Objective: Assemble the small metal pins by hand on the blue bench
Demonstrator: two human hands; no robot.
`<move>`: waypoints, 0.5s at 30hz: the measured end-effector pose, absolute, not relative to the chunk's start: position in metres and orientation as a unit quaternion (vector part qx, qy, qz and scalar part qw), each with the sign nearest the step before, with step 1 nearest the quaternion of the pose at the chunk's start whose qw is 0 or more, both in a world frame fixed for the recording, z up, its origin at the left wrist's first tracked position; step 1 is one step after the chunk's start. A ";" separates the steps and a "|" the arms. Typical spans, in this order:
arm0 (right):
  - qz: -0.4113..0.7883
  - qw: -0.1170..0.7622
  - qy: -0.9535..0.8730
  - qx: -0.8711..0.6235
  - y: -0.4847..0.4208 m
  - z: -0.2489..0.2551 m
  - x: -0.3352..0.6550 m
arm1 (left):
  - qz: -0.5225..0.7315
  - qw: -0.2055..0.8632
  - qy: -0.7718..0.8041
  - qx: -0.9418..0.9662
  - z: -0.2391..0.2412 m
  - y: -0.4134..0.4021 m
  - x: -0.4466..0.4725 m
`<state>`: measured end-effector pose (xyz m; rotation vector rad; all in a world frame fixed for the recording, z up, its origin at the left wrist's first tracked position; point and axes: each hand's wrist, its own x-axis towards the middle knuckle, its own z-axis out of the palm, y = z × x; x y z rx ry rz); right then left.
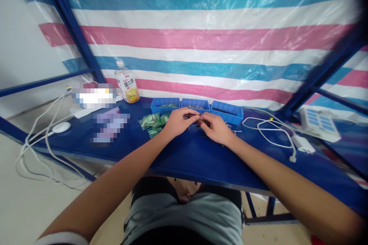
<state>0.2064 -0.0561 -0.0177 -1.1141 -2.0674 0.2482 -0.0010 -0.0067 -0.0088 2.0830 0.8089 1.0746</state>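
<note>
Well, the biggest thing before you is the striped plastic sheet [184, 38], hanging behind the middle bin [198, 101] in bands of blue, white and pink. Beneath that bin your blue table [178, 164] spreads to both sides and forward to your lap. Well to the right of the middle bin lies a white power strip [319, 124], and to its left, past the neighbouring bin, a clear drink bottle [127, 84] with a yellow label stands upright. The left bin [161, 110] and the right bin [227, 108] flank the middle bin in a row, each holding small contents; those in the middle look thin and silvery.

Your left hand [182, 121] and right hand [215, 127] are just in front of the middle bin, fingertips meeting. On each, thumb and fingers are drawn close together; you cannot tell from here whether they pinch anything, as it is too small to make out. Green packets [151, 122] lie in front and to the left of the middle bin, beside your left hand. Smallest of all, loose thin pieces [235, 131] are scattered in front and to the right of it, around and under your right hand.
</note>
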 end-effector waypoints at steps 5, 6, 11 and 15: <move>0.102 0.385 -0.808 -0.434 -0.056 -0.017 0.206 | 0.441 0.355 0.311 0.764 -0.011 -0.006 0.001; 0.106 0.386 -0.806 -0.437 -0.056 -0.017 0.206 | 0.445 0.364 0.310 0.757 -0.011 -0.005 0.001; 0.119 0.392 -0.794 -0.449 -0.056 -0.017 0.205 | 0.458 0.459 0.316 0.693 -0.012 0.000 0.005; 0.150 0.409 -0.775 -0.457 -0.057 -0.017 0.204 | 0.479 0.493 0.325 0.649 -0.011 -0.001 0.006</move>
